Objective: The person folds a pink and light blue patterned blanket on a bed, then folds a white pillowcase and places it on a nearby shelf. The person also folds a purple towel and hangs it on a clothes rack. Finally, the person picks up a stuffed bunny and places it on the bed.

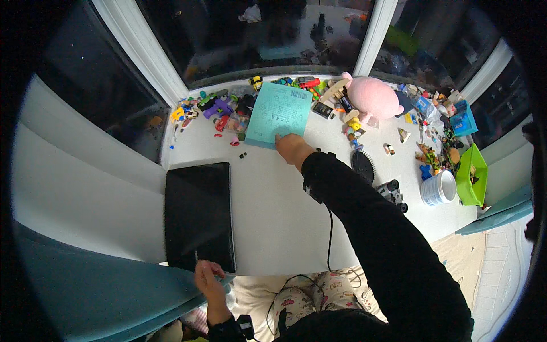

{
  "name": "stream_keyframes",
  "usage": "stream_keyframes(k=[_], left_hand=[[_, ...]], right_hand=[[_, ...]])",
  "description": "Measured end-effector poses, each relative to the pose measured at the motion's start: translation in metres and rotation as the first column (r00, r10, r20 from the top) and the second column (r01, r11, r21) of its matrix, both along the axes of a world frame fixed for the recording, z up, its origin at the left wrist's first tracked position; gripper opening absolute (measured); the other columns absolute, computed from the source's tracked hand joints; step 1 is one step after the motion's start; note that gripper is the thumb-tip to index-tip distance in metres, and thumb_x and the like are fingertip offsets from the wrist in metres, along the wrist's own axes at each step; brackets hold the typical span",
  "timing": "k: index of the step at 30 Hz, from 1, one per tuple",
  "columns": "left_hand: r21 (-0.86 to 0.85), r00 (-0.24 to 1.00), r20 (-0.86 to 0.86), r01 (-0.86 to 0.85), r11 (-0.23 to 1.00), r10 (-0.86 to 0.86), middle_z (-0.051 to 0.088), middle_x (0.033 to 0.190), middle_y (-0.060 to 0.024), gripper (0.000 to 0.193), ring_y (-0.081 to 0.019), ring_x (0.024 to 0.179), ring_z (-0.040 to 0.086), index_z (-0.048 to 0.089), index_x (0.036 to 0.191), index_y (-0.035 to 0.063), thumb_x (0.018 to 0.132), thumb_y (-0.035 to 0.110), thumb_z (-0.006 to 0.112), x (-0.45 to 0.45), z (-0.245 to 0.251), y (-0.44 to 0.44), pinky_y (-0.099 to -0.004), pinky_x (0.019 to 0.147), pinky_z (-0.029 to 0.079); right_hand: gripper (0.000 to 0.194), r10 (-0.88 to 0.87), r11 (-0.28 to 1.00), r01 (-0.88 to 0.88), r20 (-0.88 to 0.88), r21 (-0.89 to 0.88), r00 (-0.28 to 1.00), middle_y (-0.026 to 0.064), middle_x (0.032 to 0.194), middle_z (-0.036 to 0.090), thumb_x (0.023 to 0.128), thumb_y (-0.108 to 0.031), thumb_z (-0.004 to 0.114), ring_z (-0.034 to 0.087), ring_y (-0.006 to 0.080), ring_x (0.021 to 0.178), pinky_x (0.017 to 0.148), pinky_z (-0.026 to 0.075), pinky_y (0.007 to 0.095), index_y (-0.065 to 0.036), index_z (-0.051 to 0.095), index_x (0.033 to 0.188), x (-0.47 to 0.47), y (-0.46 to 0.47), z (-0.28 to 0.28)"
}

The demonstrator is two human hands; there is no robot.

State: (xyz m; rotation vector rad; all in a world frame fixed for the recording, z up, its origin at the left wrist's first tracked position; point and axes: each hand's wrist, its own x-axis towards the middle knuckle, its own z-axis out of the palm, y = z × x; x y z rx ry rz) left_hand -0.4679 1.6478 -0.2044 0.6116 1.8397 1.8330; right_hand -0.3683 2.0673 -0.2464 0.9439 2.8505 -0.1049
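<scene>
My right hand (292, 149) reaches across the white table to a flat teal box (280, 111) that bears writing and a printed code. The hand curls at the box's near edge, a fingertip over its top face; the other fingers are partly hidden. Toys crowd the box's far and left sides. Closer to me, my left hand (209, 275) is just off the near edge of a closed black laptop-like slab (198, 213). Its fingers are bent, and a thin pale line shows above them; I cannot tell whether it is held.
A pink plush toy (372, 98), a black hairbrush (363, 166) and binoculars (392, 194) are on the right, past them a white tub (438, 188) and a green bin (472, 175). A black cable (330, 239) hangs over the table's front edge. Windows border the back.
</scene>
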Motion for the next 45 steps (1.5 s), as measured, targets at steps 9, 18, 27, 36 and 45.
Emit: stream_keyframes(k=[9, 18, 27, 36, 45], left_hand=[[-0.026, 0.994, 0.104, -0.014, 1.000, 0.017, 0.047, 0.060, -0.0041, 0.033, -0.0118, 0.048, 0.044, 0.044, 0.072, 0.0076, 0.098, 0.028, 0.040, 0.015, -0.010, -0.008, -0.0239, 0.044, 0.037], [0.032, 0.997, 0.029, -0.074, 0.997, 0.073, 0.055, 0.070, -0.0063, 0.028, -0.0117, 0.054, 0.049, 0.051, 0.078, 0.0068, 0.097, 0.027, 0.044, -0.007, 0.008, 0.029, -0.0234, 0.048, 0.040], [0.124, 0.815, -0.578, 0.151, 0.981, -0.052, 0.052, 0.125, -0.0141, 0.051, -0.0219, 0.114, 0.049, 0.049, 0.123, 0.0005, 0.078, 0.013, 0.070, -0.008, 0.097, 0.157, -0.0309, 0.096, 0.038], [-0.074, 0.866, 0.195, 0.480, 0.874, -0.460, 0.065, 0.095, -0.0050, 0.028, -0.0105, 0.080, 0.060, 0.060, 0.108, -0.0015, 0.083, 0.010, 0.068, 0.009, 0.081, 0.136, -0.0255, 0.072, 0.049], [-0.231, 0.978, 0.154, 0.177, 0.957, -0.144, 0.054, 0.119, -0.0153, 0.049, -0.0208, 0.106, 0.053, 0.049, 0.124, -0.0010, 0.081, 0.012, 0.068, 0.036, -0.001, 0.080, -0.0343, 0.090, 0.044]], right_hand=[[0.023, -0.132, 0.977, 0.141, -0.066, 0.162, 0.989, 0.0125, 0.082, 0.067, 0.087, -0.015, 0.048, 0.066, 0.0300, 0.073, 0.062, 0.052, 0.0421, -0.004, 0.060, 0.103, 0.011, 0.016, -0.013], [0.029, -0.394, 0.919, 0.193, -0.841, -0.345, 0.372, 0.0107, 0.075, 0.065, 0.091, -0.025, 0.057, 0.064, 0.0177, 0.064, 0.057, 0.051, 0.0311, -0.008, 0.061, 0.114, 0.108, 0.019, 0.150], [0.033, -0.406, 0.727, -0.184, -0.631, -0.661, 0.661, 0.0044, 0.086, 0.064, 0.091, -0.026, 0.058, 0.061, 0.0102, 0.068, 0.055, 0.052, 0.0214, -0.003, 0.061, 0.114, 0.151, -0.037, 0.241], [0.030, -0.400, 0.698, -0.197, -0.603, -0.689, 0.690, 0.0034, 0.093, 0.065, 0.088, -0.016, 0.062, 0.059, 0.0076, 0.066, 0.049, 0.048, 0.0196, -0.006, 0.060, 0.116, 0.117, -0.037, 0.211], [0.045, -0.679, -0.090, -0.123, -0.030, -0.988, 0.733, 0.0041, 0.109, 0.060, 0.088, -0.018, 0.060, 0.057, 0.0134, 0.095, 0.079, 0.048, 0.0286, -0.006, 0.045, 0.129, 0.100, -0.124, 0.050]])
